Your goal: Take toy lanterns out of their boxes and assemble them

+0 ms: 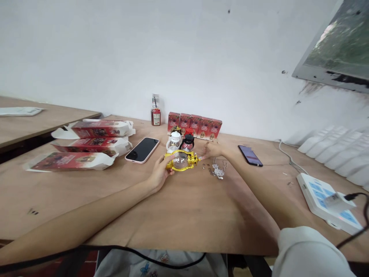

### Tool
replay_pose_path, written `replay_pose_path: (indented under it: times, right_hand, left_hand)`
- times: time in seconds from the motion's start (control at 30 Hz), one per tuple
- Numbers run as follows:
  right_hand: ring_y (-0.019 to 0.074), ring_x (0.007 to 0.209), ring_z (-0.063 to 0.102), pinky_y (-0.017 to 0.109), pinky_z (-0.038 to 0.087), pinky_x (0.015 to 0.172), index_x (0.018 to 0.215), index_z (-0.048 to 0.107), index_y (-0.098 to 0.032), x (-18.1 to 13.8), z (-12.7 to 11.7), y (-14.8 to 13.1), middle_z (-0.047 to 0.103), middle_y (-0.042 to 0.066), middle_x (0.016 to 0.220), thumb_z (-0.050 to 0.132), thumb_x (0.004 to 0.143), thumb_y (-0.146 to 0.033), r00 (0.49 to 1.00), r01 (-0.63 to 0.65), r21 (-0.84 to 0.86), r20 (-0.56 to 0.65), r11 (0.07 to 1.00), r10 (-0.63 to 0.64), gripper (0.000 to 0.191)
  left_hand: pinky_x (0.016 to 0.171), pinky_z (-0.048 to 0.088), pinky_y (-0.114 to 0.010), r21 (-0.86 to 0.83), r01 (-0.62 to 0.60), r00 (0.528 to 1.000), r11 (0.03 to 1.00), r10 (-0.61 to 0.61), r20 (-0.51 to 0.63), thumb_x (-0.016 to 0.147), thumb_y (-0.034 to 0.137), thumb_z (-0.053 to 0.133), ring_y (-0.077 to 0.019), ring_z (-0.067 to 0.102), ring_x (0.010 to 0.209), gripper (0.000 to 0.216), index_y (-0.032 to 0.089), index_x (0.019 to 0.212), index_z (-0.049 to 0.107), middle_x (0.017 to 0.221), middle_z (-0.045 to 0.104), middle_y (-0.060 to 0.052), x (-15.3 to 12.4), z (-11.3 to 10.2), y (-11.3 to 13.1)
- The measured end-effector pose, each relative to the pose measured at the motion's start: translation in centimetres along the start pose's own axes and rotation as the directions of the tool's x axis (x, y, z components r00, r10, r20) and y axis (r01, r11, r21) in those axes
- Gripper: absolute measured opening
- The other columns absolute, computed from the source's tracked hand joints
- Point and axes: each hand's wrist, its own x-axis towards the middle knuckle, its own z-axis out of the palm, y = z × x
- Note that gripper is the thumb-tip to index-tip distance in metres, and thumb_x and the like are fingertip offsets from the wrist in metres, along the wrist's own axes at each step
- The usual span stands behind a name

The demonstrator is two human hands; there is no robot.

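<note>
My left hand (160, 172) is wrapped round a small gold lantern toy with a clear globe (182, 160), holding it on its side just above the wooden table (184, 207). My right hand (212, 150) reaches to the lantern's right end, fingers pinched near its tip; whether it holds anything there is too small to see. A small heap of silver metal pieces (217, 170) lies just below the right hand. Behind the lantern stand a white lantern (174, 141) and a black-and-red lantern (188, 142).
A row of red boxes (195, 125) and a red bottle (155, 114) stand by the wall. Opened red cartons (86, 144) lie at left, a pink phone (142, 150) beside them, a dark phone (250, 155) at right. A white device (328, 200) with cables sits far right.
</note>
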Motion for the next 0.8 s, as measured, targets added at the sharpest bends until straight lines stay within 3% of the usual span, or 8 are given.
replay_pose_path:
  times: [0.17,0.3,0.5,0.8]
  right_hand:
    - [0.0242,0.098,0.056,0.03,0.041,0.083,0.087,0.07,-0.019,-1.5,-0.3,0.3,0.066,0.009,0.1,0.061,0.077,-0.05,0.988,0.017,0.09,-0.153,0.996,-0.003,0.034]
    - [0.0184,0.08,0.06,0.026,0.043,0.073,0.08,0.069,-0.018,-5.8,-0.4,1.0,0.069,0.007,0.086,0.056,0.083,-0.039,0.994,0.07,0.247,-0.103,0.967,-0.045,0.025]
    - [0.0233,0.111,0.053,0.04,0.038,0.096,0.113,0.059,-0.023,-11.7,3.1,-0.2,0.063,0.007,0.118,0.044,0.09,-0.044,0.945,0.175,0.325,-0.321,0.93,-0.065,0.035]
    - [0.0226,0.104,0.054,0.04,0.039,0.094,0.104,0.062,-0.022,-12.5,5.1,0.1,0.065,0.007,0.109,0.049,0.088,-0.037,0.926,0.271,0.334,-0.346,0.903,-0.149,0.026]
  left_hand:
    - [0.04,0.031,-0.017,-0.002,0.006,1.0,1.0,-0.006,0.0,0.053,0.037,0.079,-0.0055,0.042,0.049,0.043,0.016,0.079,0.053,0.065,0.052,0.004,0.0,0.0,0.0]
    - [0.041,0.032,-0.017,0.009,-0.012,1.0,1.0,0.012,0.02,0.053,0.038,0.079,-0.0063,0.044,0.051,0.043,0.016,0.078,0.053,0.067,0.053,0.003,0.1,-0.1,-0.1]
    - [0.041,0.033,-0.017,0.02,-0.01,1.0,1.0,0.01,0.017,0.054,0.038,0.078,-0.0062,0.043,0.051,0.044,0.015,0.081,0.053,0.066,0.053,0.003,0.1,-0.1,-0.1]
    - [0.041,0.032,-0.016,0.027,-0.008,1.0,1.0,0.007,0.024,0.055,0.038,0.078,-0.0057,0.042,0.049,0.042,0.015,0.08,0.053,0.065,0.053,0.004,0.0,-0.1,0.0]
